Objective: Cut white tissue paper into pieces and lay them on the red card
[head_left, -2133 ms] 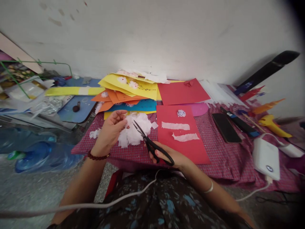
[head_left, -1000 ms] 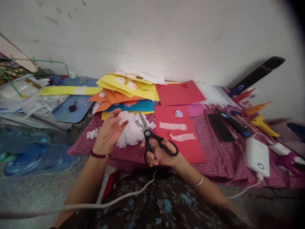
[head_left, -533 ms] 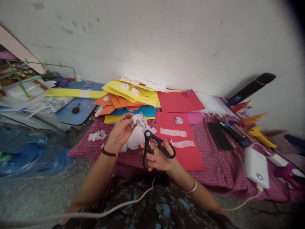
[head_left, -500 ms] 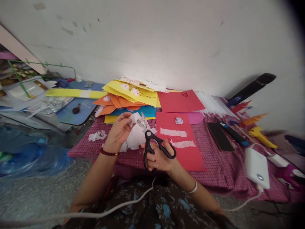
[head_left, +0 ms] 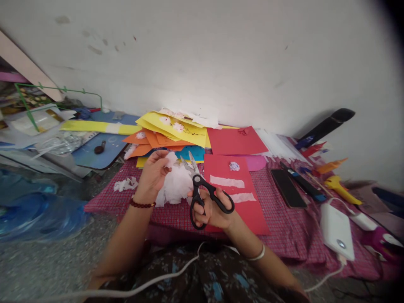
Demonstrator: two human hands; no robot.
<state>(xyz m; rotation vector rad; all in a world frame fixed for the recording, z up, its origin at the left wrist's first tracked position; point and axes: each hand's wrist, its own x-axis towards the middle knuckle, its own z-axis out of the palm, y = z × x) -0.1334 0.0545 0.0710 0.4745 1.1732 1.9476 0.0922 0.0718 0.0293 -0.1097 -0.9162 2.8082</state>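
Note:
My right hand [head_left: 212, 208] grips black-handled scissors [head_left: 202, 194], fingers through the loops and the blades pointing up and left, slightly apart. My left hand [head_left: 152, 175] pinches a piece of white tissue paper [head_left: 172, 158] right in front of the blades. Below it a pile of white tissue [head_left: 175, 188] lies on the pink checked cloth [head_left: 284, 219]. A red sheet [head_left: 243, 206] with two white strips and a small white flower lies just right of my hands.
Yellow, orange, blue and red sheets [head_left: 176, 131] are stacked against the wall. A black phone [head_left: 288, 182], a marker [head_left: 301, 181], a white power bank [head_left: 337, 224] with cable and a yellow glue gun [head_left: 341, 185] lie at the right. Blue plastic bags [head_left: 34, 210] sit at the left.
My right hand turned the scissors upright and brought the blades up to the tissue. My left hand lifted a piece of tissue off the pile. The view has tilted slightly.

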